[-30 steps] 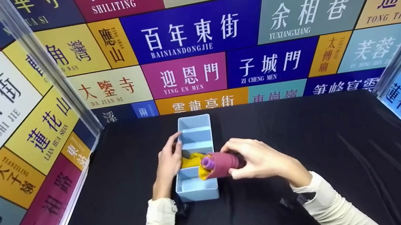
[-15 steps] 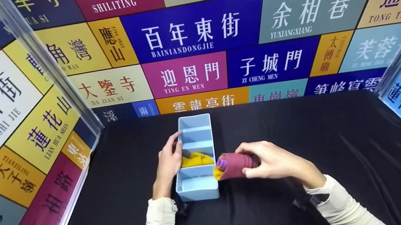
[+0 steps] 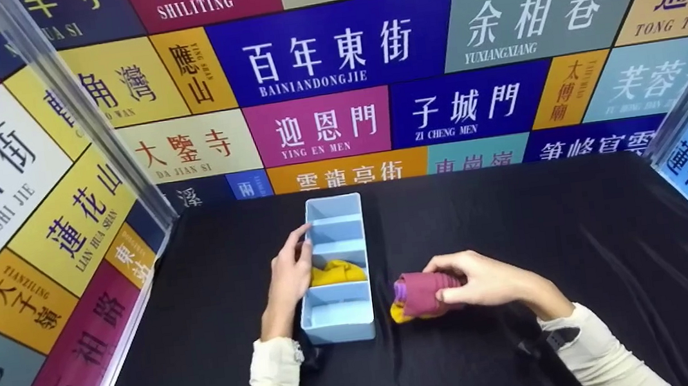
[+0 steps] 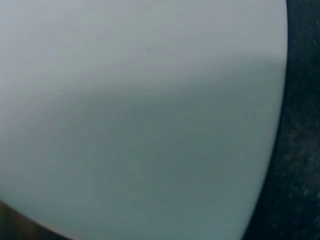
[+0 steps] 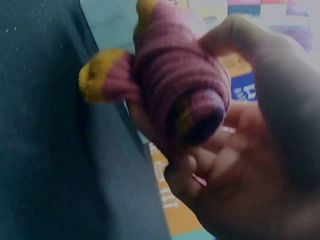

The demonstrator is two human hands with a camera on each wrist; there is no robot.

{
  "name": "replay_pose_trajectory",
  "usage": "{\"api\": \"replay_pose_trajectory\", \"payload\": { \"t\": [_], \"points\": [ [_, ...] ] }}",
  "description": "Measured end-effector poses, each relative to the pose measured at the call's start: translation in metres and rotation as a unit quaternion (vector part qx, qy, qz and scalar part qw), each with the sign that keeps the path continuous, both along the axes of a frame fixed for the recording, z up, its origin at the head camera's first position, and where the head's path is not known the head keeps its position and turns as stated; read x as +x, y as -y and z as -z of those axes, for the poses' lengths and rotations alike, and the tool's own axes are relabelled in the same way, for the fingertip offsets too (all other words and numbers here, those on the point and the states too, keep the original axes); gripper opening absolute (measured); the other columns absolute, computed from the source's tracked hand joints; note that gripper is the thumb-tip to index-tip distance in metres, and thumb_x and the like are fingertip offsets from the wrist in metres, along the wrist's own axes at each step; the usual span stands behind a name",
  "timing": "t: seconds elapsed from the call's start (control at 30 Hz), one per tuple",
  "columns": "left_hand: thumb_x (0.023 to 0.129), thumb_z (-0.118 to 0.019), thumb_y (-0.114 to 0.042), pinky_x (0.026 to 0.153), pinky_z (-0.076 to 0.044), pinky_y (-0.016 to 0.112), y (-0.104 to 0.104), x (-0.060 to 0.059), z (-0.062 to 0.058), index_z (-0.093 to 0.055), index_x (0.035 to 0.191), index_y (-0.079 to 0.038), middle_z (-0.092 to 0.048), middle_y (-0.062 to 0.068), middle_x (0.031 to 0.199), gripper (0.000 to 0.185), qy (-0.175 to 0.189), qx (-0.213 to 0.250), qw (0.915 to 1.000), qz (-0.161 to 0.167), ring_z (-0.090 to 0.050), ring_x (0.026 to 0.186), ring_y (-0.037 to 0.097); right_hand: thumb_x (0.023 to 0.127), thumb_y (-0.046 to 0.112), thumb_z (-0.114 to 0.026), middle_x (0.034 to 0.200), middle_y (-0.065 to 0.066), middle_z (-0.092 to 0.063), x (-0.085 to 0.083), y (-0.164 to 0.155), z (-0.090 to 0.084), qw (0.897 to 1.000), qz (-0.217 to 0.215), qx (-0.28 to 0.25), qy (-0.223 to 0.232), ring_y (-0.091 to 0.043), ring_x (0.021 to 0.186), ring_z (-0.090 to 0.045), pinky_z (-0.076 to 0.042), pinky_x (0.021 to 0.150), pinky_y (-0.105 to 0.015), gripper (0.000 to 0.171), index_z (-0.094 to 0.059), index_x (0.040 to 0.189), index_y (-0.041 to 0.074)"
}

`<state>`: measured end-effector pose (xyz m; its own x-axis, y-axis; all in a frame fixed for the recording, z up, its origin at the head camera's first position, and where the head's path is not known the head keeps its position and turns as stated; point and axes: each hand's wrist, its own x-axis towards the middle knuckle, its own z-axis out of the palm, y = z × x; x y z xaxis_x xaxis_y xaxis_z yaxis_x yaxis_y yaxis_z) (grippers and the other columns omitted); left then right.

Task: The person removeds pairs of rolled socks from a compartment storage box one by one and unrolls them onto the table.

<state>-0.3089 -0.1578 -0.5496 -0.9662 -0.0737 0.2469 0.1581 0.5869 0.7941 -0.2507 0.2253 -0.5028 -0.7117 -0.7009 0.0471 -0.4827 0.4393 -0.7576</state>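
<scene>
My right hand [image 3: 489, 277] grips a rolled-up pair of maroon socks [image 3: 423, 294] with yellow and purple parts, low over the black cloth and right of the box. In the right wrist view, thumb and fingers wrap around the ribbed sock roll [image 5: 177, 75], and a yellow toe [image 5: 97, 75] sticks out at its side. A light blue divided box [image 3: 341, 334] stands lengthwise before me. My left hand [image 3: 288, 274] rests along its left wall, fingertips at the rim. One compartment, second from the near end, holds a bunched mustard-yellow cloth item [image 3: 337, 273].
A black cloth [image 3: 514, 212] covers the table, with creases toward the right. Behind it and at both sides rise walls of colourful street-name signs [image 3: 333, 45]. Clear upright edges [image 3: 111, 142] stand at the corners. The left wrist view is mostly filled by a blurred pale surface [image 4: 140, 125].
My right hand has moved right and toward me with the sock roll, away from over the box. The yellow cloth item now shows fully in its compartment. The left hand has stayed put.
</scene>
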Motion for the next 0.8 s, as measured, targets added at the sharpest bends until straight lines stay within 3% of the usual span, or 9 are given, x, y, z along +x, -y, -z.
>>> {"api": "replay_pose_trajectory", "payload": {
  "t": [0.17,0.33,0.63,0.8],
  "points": [
    [0.114,-0.056,-0.029,0.105,-0.053,0.053,0.000,0.000,0.000,-0.062,0.152,-0.032,-0.079,0.008,0.126,0.039,0.000,0.004,1.0000,0.005,-0.071,0.112,0.029,0.100,0.010,-0.067,0.097,-0.005,-0.073,-0.008,-0.013,0.013,0.993,-0.064,-0.043,0.090,-0.007,0.074,-0.066,-0.060,0.065,-0.029,0.028,-0.074,0.126,0.017],
    [0.114,-0.056,-0.030,0.106,-0.053,0.053,0.000,0.000,0.001,-0.063,0.152,-0.032,-0.078,0.008,0.128,0.039,0.005,0.006,1.0000,0.003,-0.071,0.113,0.029,0.103,0.013,-0.066,0.097,-0.004,-0.072,-0.011,-0.021,0.020,0.989,-0.061,-0.047,0.124,-0.007,0.069,-0.065,-0.061,0.063,-0.032,0.025,-0.074,0.127,0.015],
    [0.114,-0.056,-0.028,0.104,-0.053,0.054,-0.001,-0.001,0.001,-0.062,0.152,-0.032,-0.078,0.011,0.127,0.039,0.007,0.008,0.9999,0.009,-0.070,0.109,0.028,0.106,0.018,-0.067,0.104,-0.004,-0.075,-0.016,-0.026,0.034,0.994,-0.020,-0.036,0.101,-0.009,0.083,-0.067,-0.057,0.076,-0.026,0.028,-0.070,0.134,0.016],
    [0.112,-0.059,-0.027,0.106,-0.054,0.050,0.001,-0.001,0.001,-0.065,0.149,-0.033,-0.078,0.008,0.127,0.038,-0.006,0.004,1.0000,-0.002,-0.071,0.114,0.026,0.104,0.017,-0.071,0.118,-0.005,-0.076,-0.020,-0.024,0.035,0.998,0.004,-0.061,0.026,-0.014,0.098,-0.069,-0.055,0.082,-0.028,0.033,-0.069,0.137,0.015]
  ]
}}
